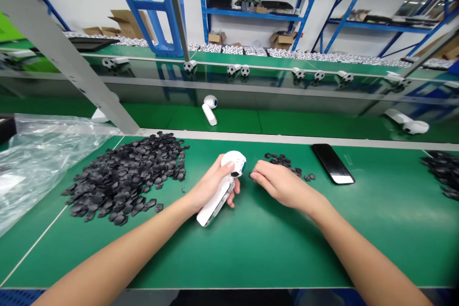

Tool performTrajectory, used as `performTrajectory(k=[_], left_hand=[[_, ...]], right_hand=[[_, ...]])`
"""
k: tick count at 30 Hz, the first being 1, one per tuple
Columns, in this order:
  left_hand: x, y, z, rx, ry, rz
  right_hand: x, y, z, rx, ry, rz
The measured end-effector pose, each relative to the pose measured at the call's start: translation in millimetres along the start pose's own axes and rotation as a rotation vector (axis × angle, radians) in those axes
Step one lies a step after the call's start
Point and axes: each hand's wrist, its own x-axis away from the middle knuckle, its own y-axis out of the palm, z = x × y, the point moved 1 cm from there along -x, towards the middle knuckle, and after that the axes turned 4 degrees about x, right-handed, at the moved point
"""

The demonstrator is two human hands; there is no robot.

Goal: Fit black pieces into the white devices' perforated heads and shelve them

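My left hand (211, 184) is wrapped around a white handheld device (216, 203) with a rounded head, which it holds tilted above the green bench mat (287, 248). A dark lens or opening shows on the device's head, and my fingers hide part of its body. My right hand (281, 184) rests on the mat with its fingers loosely curled, just right of the device's head, and shows nothing in its grip. Its fingertips lie close to the device without visibly touching it. Beyond them lies a small scatter of black pieces (281, 161).
A large heap of black pieces (125, 177) lies left, beside a clear plastic bag (43, 162). A black phone (333, 164) and another heap (442, 174) lie right. White devices stand on a green shelf (229, 120) ahead, under a grey strut (64, 52).
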Motion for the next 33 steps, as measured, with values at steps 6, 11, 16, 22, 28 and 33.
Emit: performTrajectory(k=[6,11,16,22,28,33], left_hand=[[16.2,2.1,21.9,-0.217,0.207,0.012],[32.9,8.8,31.7,-0.679,0.29,0.14],[36.3,8.5,23.2,-0.769,0.357,0.198],[29.4,10.8,17.2,-0.915,0.313,0.246],[24.7,17.1,34.9,-1.088,0.148,0.173],[25.6,19.0,38.6,-1.117,0.139,0.133]], right_hand=[[5.2,-4.6,-32.5,-0.499,-0.084,0.14],[6.7,-0.9,-40.4,-0.555,0.067,0.212],[6.0,2.5,-46.1,-0.586,0.114,0.228],[4.2,5.1,-46.7,-0.633,0.245,0.27],[5.4,5.9,-41.8,-0.685,0.358,0.21],[6.6,9.7,-37.6,-0.744,0.372,0.248]])
